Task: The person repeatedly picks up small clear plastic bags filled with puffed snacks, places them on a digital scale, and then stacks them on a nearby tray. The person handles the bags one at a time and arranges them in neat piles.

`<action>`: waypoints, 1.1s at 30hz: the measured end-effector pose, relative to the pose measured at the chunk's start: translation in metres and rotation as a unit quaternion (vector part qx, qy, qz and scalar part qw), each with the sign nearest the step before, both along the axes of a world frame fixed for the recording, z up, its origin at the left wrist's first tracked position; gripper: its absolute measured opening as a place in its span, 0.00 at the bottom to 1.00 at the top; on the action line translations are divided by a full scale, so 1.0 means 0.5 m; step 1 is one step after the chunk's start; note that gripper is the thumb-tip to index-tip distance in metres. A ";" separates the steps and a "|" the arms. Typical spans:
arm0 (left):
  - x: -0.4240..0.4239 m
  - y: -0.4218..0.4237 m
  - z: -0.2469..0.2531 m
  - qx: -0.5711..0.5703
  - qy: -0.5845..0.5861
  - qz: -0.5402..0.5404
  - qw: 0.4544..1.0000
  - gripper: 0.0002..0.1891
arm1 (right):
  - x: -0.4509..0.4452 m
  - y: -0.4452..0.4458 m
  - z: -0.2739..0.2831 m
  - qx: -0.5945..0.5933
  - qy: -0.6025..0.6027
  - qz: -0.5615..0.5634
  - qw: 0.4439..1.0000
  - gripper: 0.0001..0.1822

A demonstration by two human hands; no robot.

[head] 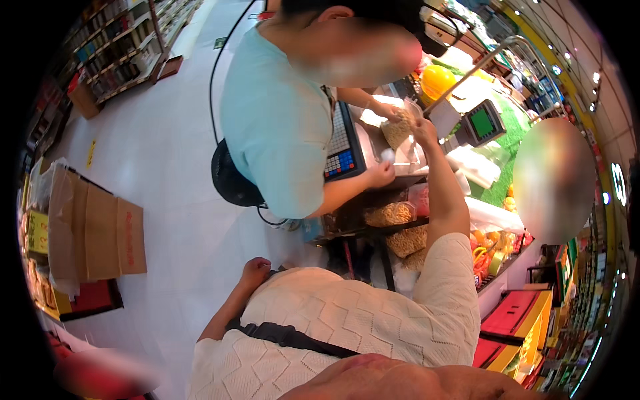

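Note:
My right hand (425,132) reaches forward over the counter and has its fingers on the top of a clear plastic bag of peanut-like food (395,132). A co-worker in a light blue shirt (280,125) has one hand (392,111) on the same bag. Their other hand (381,174) pinches a small white item (388,154), too blurred to name. Beneath the bag is the pale top of a weighing scale (367,145), beside its keypad (340,142). Low at my waist, my left hand (256,270) is curled, with nothing visible in it.
A scale display (484,122) stands on the right by green artificial turf (507,160). More filled bags (392,214) sit on a shelf below the counter. Bagged fruit (492,242) lies at right. Cardboard boxes (102,230) stand at left. A bent metal tube (475,72) rises behind the counter.

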State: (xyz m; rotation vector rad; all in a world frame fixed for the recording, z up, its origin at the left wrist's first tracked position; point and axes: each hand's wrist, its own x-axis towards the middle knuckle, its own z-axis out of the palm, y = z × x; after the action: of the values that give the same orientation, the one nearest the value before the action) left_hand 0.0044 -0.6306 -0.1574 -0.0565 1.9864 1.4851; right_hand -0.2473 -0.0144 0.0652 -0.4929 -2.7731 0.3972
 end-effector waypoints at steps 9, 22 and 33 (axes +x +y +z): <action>0.005 0.048 -0.042 -0.079 0.180 -0.034 0.980 0.08 | 0.009 0.228 -0.125 -0.299 0.057 0.071 0.950 0.19; 0.027 0.035 0.004 -0.088 0.080 0.043 0.992 0.09 | 0.016 0.052 -0.066 -0.382 0.052 0.094 0.918 0.16; 0.004 0.060 0.003 -0.096 0.180 -0.049 0.978 0.08 | 0.100 0.106 -0.072 -0.419 0.082 0.126 0.895 0.13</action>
State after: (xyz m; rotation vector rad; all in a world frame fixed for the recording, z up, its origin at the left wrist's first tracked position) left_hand 0.0063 -0.6005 -0.1557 0.2407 2.3801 1.3069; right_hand -0.1975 0.0385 0.0290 -0.2420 -2.3779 1.6358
